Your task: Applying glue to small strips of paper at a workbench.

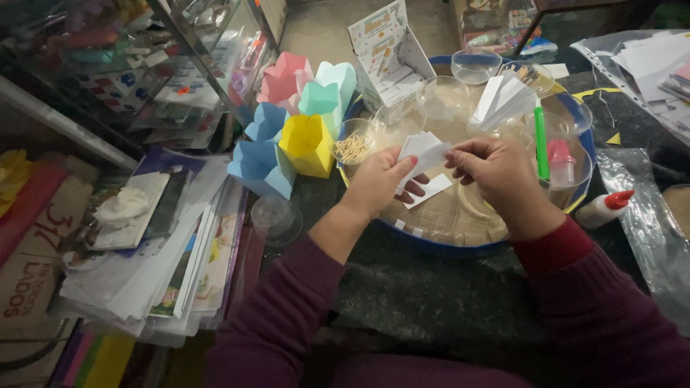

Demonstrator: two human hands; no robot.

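My left hand (377,183) grips a small stack of white paper slips (422,152) over a round blue-rimmed tray (431,246). My right hand (494,172) pinches the top edge of the same slips from the right. One more white slip (431,191) lies on the tray under my fingers. Both arms wear dark red sleeves.
On the tray stand several clear plastic cups (443,93), one holding toothpicks (353,147), plus a green stick (540,142) and folded white papers (503,97). Coloured paper boxes (305,144) stand at left. A glue bottle (604,208) lies right. Paper piles (165,251) fill the left side.
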